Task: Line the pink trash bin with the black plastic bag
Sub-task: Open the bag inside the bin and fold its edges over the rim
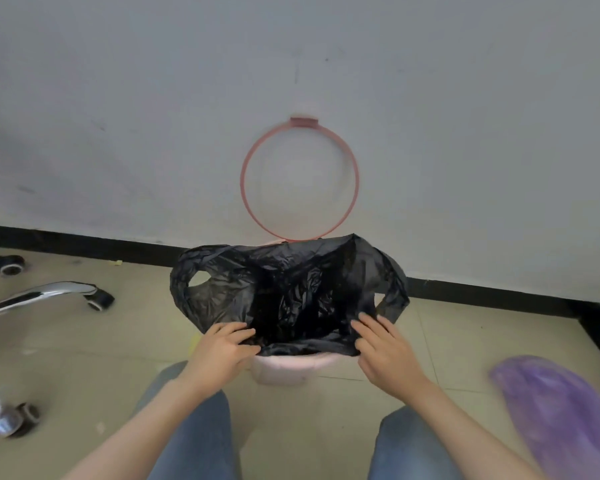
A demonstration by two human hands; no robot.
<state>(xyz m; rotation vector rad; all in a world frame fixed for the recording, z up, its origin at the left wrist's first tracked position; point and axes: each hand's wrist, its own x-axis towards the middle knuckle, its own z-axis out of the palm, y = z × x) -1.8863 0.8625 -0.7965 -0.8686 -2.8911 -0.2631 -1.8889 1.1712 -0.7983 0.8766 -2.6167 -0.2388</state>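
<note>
Left of the left hand, chrome chair legs rest on the floor. That grip pinches the black plastic bag at its near rim; the right hand pinches the same rim. The bag gapes open over the pink trash bin, just beyond both grips

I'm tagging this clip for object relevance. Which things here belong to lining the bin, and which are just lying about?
Job: black plastic bag, pink trash bin, left hand, right hand, pink ring raised against the wall.
Lying about: chair base, purple bag.
</note>
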